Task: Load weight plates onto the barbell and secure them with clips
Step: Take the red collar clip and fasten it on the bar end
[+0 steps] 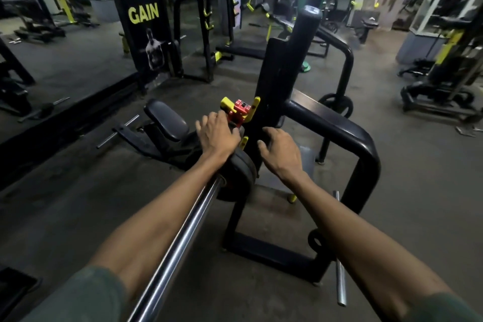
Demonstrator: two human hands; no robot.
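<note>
A chrome barbell (180, 238) runs from the bottom left up toward the black rack upright (277, 78). Black weight plates (239, 172) sit on its sleeve. A red and yellow clip (239, 111) sits on the bar just beyond the plates, next to the upright. My left hand (218, 134) lies on the top edge of the plates, fingers touching the clip's near side. My right hand (281, 151) hovers to the right of the plates, fingers spread and curled, holding nothing that I can see.
The black rack frame (347, 133) curves around on the right, with a chrome peg (339, 256) at its base. A padded black bench (166, 119) stands left of the bar. A spare plate (335, 106) leans behind the frame. Other gym machines ring the floor.
</note>
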